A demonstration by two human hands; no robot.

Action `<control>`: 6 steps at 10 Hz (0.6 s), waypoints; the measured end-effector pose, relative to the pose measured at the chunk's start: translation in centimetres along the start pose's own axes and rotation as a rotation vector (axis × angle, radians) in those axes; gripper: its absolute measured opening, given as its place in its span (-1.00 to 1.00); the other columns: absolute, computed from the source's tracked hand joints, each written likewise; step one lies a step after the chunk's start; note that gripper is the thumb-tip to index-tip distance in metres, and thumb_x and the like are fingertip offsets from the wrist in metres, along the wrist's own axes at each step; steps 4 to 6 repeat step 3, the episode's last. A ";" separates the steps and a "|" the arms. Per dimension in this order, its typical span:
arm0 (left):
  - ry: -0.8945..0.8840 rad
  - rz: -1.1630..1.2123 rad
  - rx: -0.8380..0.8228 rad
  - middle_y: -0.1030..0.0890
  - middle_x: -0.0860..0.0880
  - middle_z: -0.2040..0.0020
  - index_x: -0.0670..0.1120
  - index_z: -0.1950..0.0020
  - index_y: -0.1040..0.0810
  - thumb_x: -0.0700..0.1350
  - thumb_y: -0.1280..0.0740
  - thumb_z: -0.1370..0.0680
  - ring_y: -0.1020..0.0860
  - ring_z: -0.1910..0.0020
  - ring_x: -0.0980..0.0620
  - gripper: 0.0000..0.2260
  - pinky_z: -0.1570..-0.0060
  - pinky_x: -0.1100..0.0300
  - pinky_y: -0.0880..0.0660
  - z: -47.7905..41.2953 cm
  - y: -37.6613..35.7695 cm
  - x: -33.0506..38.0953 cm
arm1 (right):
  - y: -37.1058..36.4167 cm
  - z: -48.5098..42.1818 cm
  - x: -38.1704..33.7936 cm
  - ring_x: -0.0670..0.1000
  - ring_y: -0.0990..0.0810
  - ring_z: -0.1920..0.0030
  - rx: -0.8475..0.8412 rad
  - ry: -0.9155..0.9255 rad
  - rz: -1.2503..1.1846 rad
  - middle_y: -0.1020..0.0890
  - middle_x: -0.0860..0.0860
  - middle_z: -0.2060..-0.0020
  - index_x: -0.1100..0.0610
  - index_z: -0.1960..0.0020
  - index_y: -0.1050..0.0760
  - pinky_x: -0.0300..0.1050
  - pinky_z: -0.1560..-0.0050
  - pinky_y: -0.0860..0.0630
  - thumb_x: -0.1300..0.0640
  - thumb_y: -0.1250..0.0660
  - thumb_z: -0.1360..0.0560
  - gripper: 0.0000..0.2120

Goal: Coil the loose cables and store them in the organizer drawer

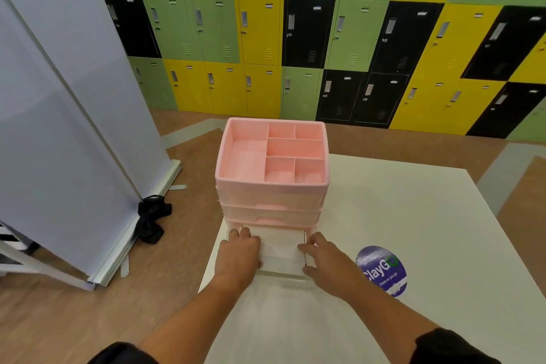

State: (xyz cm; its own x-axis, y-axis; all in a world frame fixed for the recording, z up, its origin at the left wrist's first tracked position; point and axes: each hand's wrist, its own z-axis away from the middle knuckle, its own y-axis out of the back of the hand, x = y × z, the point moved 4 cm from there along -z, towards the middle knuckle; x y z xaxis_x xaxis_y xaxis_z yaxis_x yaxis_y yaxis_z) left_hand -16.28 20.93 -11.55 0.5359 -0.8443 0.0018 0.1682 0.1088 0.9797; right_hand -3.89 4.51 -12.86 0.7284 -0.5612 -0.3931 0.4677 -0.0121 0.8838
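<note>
The pink organizer [271,183] stands at the far left corner of the tabletop [413,216]. Its top tray is open and divided in compartments, and I see nothing inside them. Under the tray are three drawers. The lowest drawer [280,245] is pulled out toward the person, close along the left edge of the tabletop.

The left hand [239,254] grips the left wall of this drawer: the fingers [245,233] lie over the wall and the thumb comes around on the inner side. The right hand [325,260] takes the right wall in the same way, pinching it between thumb and forefinger. So both hands are closed on the drawer and neither is free.

Inside, the drawer looks pale and almost bare. A thin dark line runs near each side wall, but I cannot tell if it is a cable or only the edge of the plastic. I cannot point to any cables for sure.

I think the drawer is light, thin, clear plastic, stiff but easy to crack, and it may slide quickly or tilt if pulled from one side only. Holding both side walls, as now, seems the safe way. Cables would be soft and springy; a coil wants to open again, so hold it across the loops.

A round purple sticker [381,270] is on the tabletop near the right hand.
</note>
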 end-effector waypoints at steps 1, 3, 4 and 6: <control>-0.073 -0.015 0.021 -0.49 -0.07 -0.29 -0.05 -0.30 -0.50 0.05 -0.35 -0.59 -0.42 -0.28 -0.15 -0.67 -0.15 -0.02 -0.43 0.2 0.3 1.3 | 1.4 1.0 0.7 0.03 -0.47 -0.30 0.009 0.014 -0.060 -0.35 -0.10 -0.38 -0.02 -0.52 -0.34 -0.15 -0.23 -0.45 -0.01 -0.32 -0.60 -0.50; -0.216 0.219 -0.005 -0.50 0.01 -0.34 0.01 -0.40 -0.50 0.09 -0.32 -0.60 -0.47 -0.29 -0.05 -0.61 -0.25 0.06 -0.43 0.5 1.8 4.4 | 4.3 2.6 1.1 -0.01 -0.46 -0.33 0.020 0.014 -0.076 -0.37 -0.12 -0.39 -0.03 -0.50 -0.37 -0.12 -0.30 -0.44 -0.01 -0.32 -0.60 -0.52; -0.216 0.219 -0.005 -0.50 0.01 -0.34 0.01 -0.40 -0.50 0.09 -0.32 -0.60 -0.47 -0.29 -0.05 -0.61 -0.25 0.06 -0.43 0.5 1.8 4.4 | 4.3 2.6 1.1 -0.01 -0.46 -0.33 0.020 0.014 -0.076 -0.37 -0.12 -0.39 -0.03 -0.50 -0.37 -0.12 -0.30 -0.44 -0.01 -0.32 -0.60 -0.52; -0.216 0.219 -0.005 -0.50 0.01 -0.34 0.01 -0.40 -0.50 0.09 -0.32 -0.60 -0.47 -0.29 -0.05 -0.61 -0.25 0.06 -0.43 0.5 1.8 4.4 | 4.3 2.6 1.1 -0.01 -0.46 -0.33 0.020 0.014 -0.076 -0.37 -0.12 -0.39 -0.03 -0.50 -0.37 -0.12 -0.30 -0.44 -0.01 -0.32 -0.60 -0.52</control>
